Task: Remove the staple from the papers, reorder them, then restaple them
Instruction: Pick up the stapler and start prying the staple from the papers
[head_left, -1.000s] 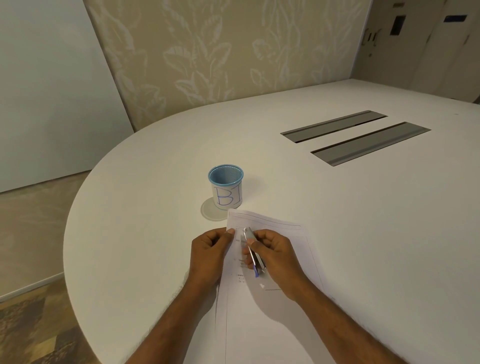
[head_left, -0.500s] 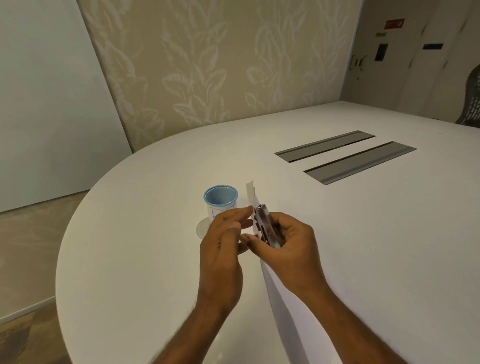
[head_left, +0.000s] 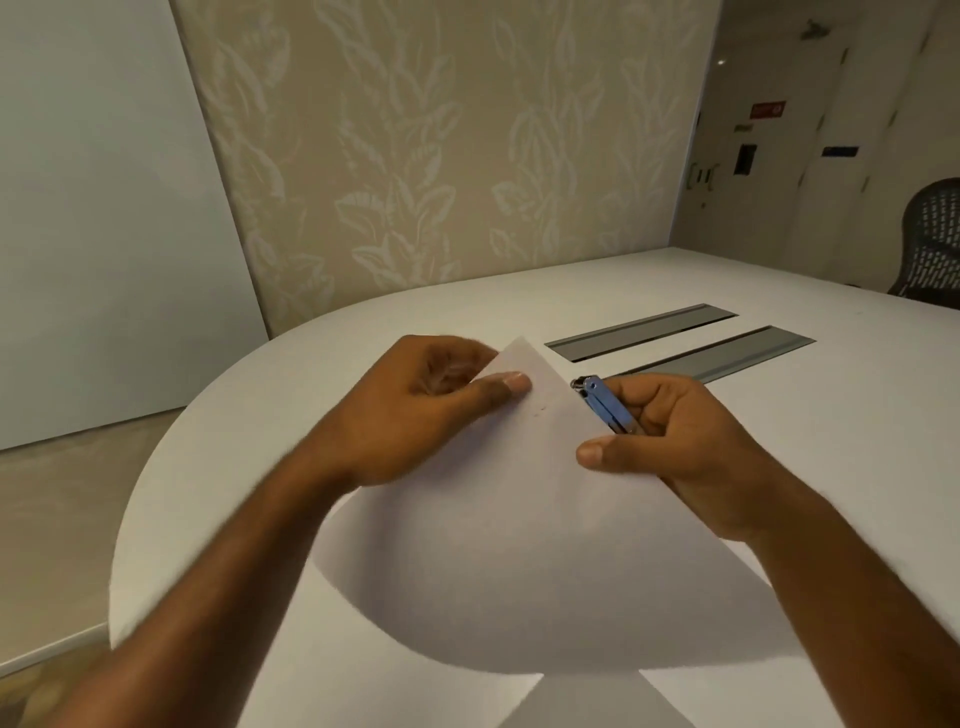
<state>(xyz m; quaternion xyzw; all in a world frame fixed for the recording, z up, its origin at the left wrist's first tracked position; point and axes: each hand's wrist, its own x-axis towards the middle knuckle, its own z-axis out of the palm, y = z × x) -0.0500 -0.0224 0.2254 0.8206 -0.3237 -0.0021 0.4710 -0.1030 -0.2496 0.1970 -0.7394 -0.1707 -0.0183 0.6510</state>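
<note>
The white papers (head_left: 519, 519) are lifted off the table and turned blank side up, one corner pointing away from me. My left hand (head_left: 415, 415) pinches that raised corner, thumb on top. My right hand (head_left: 691, 447) grips the papers' right edge with the thumb and also holds a small blue and silver stapler (head_left: 605, 405) in its fingers, jaw end pointing up-left beside the paper edge. A faint mark shows near the corner; I cannot tell whether it is a staple.
The round white table (head_left: 260, 467) has two grey cable slots (head_left: 675, 338) at the back right. A black mesh chair (head_left: 930, 239) stands at the far right. A patterned wall lies behind. The blue cup is hidden from view.
The papers went from lying flat to raised and flipped blank side up. Both hands rose with them, and the view tilted up. The blue cup dropped out of sight behind hands and paper.
</note>
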